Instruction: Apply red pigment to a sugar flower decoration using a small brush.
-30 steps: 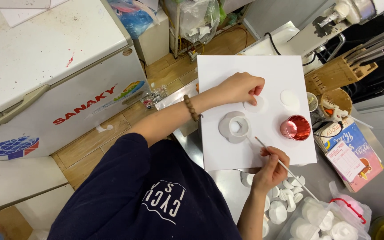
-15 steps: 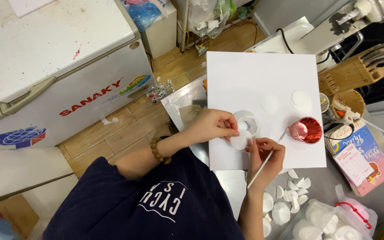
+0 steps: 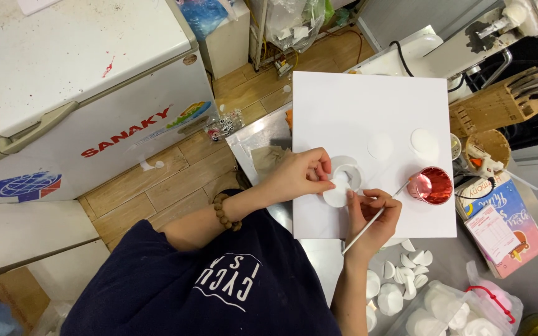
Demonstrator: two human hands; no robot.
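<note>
While the left hand (image 3: 297, 177) pinches a white disc (image 3: 336, 194) over the grey ring (image 3: 345, 171), the right hand (image 3: 372, 218), fingers clamped on a thin stick (image 3: 375, 216), sits just beside it.

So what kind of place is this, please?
Probably a small home or shop kitchen used for craft work: a chest freezer, a knife block, and a white board with a red foil cup and white discs.

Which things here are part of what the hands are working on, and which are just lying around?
In use:
left hand
right hand
white disc
grey ring
thin brush
red cup
white board

Lying about:
chest freezer
knife block
printed boxes
</note>
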